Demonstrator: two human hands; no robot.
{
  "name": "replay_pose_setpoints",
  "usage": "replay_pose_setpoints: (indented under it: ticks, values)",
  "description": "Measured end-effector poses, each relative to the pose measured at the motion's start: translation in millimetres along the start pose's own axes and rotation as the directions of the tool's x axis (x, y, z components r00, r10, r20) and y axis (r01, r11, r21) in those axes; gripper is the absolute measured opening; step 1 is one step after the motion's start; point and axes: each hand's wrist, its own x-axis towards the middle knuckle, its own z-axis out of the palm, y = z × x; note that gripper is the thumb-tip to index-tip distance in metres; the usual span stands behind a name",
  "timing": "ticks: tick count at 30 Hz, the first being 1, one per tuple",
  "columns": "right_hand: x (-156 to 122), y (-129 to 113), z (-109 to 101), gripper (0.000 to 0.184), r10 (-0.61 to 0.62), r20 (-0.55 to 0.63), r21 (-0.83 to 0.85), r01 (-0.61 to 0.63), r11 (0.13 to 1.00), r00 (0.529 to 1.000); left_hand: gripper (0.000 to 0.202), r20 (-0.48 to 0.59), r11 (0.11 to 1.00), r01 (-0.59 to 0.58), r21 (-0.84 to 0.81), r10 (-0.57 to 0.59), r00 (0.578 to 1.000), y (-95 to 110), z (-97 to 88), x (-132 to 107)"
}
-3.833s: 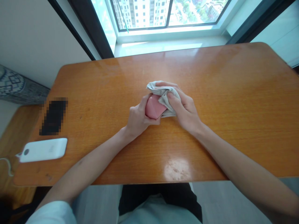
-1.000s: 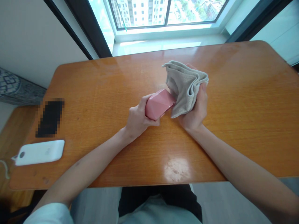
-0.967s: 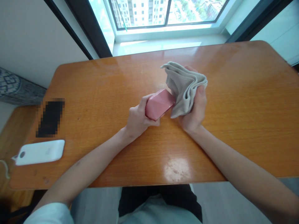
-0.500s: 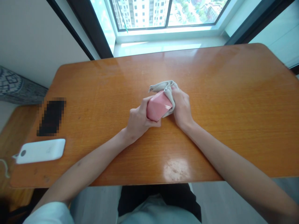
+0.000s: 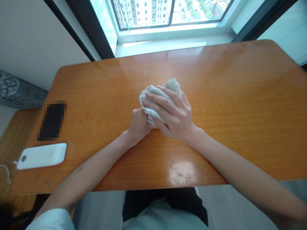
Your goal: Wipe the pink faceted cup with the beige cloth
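Note:
A pale grey cloth is bunched over the thing between my hands, above the middle of the wooden table. My right hand presses the cloth from above, its fingers curved around it. Under the cloth's left side, my left hand stays closed, with its fingertips out of sight. The pink faceted object seen in that hand half a second ago is now wholly covered by the cloth and my right hand.
On the table's left side lie a white case-like device with a cord and a dark pixelated rectangle. Beyond the far edge is a window. A patterned grey fabric item is at far left.
My right hand has moved left and over the top, bringing the cloth across the pink faceted object and hiding it. My left hand has barely moved.

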Motion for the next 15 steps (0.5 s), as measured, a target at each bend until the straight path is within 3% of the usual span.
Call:
replay_pose_setpoints:
  ticks: [4,6,9,12,15]
  values:
    - [4,12,-1,0.042,0.211,-0.145,0.212,-0.178,0.961,0.967,0.057,-0.047,1.000,-0.021,0.017,0.022,0.999,17,-3.9,4]
    - [5,22,-1,0.052,0.384,-0.150,0.359,-0.312,0.880,0.911,0.060,-0.076,0.999,-0.026,0.039,0.029,0.997,24,-5.4,5]
    - [2,37,1,0.068,0.579,-0.066,0.505,-0.473,0.722,0.813,0.063,-0.083,0.998,-0.033,0.044,0.037,0.996,24,-6.7,5]
    - [-2,48,4,0.067,0.646,-0.057,0.549,-0.516,0.657,0.761,0.062,-0.054,0.999,-0.039,-0.015,0.038,0.998,17,-7.1,7]
    - [-5,49,5,0.062,0.627,-0.092,0.574,-0.474,0.668,0.773,0.058,0.023,0.986,-0.060,-0.158,0.065,0.998,9,-6.2,10]
